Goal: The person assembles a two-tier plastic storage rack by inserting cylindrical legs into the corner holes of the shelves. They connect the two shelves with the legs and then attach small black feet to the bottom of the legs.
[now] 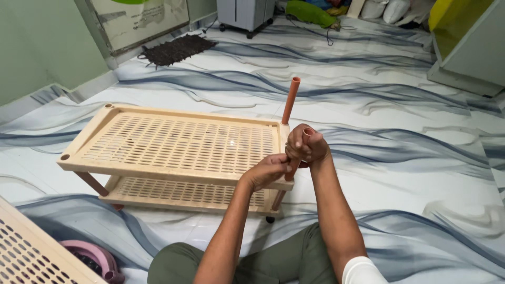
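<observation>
The right hand [307,144] is fisted around a brown tube [305,138] at the near corner of the cream slatted shelf rack [173,144]. The left hand [268,171] pinches that tube lower down.

Sacks and a wall board at the room's far edge

At about one o'clock, along the top edge, two plump white sacks [388,9] lean side by side, their tops cut off by the frame; whether they carry labels cannot be told. At about eleven o'clock a flat rectangular board [141,20] with a pale, faintly mottled face and a dull grey border stands tilted against the green wall, its foot meeting the floor just left of a dark mat. No screens show.
</observation>
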